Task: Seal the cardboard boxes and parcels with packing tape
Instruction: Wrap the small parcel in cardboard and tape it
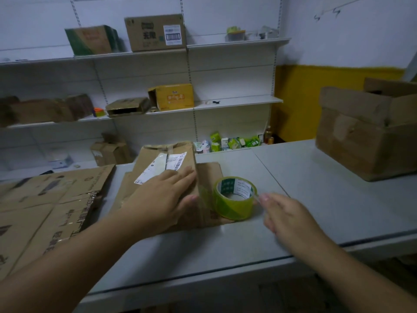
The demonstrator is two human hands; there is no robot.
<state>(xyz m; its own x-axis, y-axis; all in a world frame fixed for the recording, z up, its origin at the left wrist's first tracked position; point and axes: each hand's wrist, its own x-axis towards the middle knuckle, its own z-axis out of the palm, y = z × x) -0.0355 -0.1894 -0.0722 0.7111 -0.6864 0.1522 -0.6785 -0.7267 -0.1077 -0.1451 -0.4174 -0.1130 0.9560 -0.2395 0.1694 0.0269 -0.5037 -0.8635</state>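
Note:
A worn cardboard box [158,159] with a white shipping label lies on the grey table [304,177] at the centre. My left hand [162,195] presses flat on its top, fingers spread. A roll of yellowish clear packing tape [234,198] stands just right of the box, with a strip of tape running from it onto the box's right side. My right hand [286,213] is just right of the roll, fingertips touching the roll's edge; whether it grips the roll is unclear.
Flattened cardboard sheets [45,211] lie on the table's left part. A large open cardboard box [370,129] stands at the right. White wall shelves [237,102] behind hold several boxes and small green cartons [234,142]. The table's front edge runs below my arms.

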